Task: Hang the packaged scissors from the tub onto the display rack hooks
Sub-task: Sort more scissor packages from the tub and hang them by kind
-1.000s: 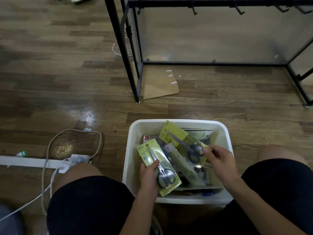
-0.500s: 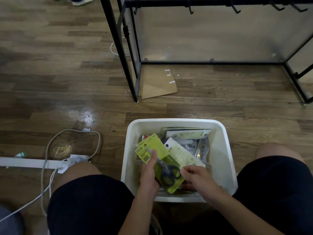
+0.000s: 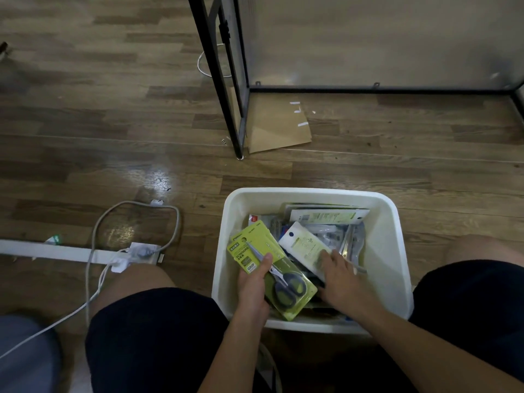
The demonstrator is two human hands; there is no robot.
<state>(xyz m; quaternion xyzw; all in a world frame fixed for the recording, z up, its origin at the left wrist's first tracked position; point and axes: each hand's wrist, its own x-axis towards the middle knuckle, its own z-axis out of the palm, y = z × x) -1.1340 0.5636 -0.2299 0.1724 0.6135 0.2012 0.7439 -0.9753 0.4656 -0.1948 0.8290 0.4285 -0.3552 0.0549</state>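
Note:
A white tub (image 3: 380, 231) stands on the floor between my knees, filled with several packaged scissors. My left hand (image 3: 253, 282) grips a yellow-green scissors package (image 3: 283, 279) at its left edge, thumb on the front, above the tub's near left side. My right hand (image 3: 338, 275) reaches into the tub, fingers lying on a pale white-backed package (image 3: 303, 245) turned face down. Whether it grips that package I cannot tell. The black display rack (image 3: 226, 80) stands beyond the tub; its hooks are out of view.
A brown cardboard sheet (image 3: 278, 129) lies by the rack's foot. A white cable (image 3: 136, 219) loops over a white floor strip (image 3: 56, 252) to the left. My knees flank the tub on the wooden floor.
My right hand has shifted right and deeper into the tub, onto the pale package. The left hand keeps the yellow-green package. The view has tilted down, so the rack's hooks have left the frame.

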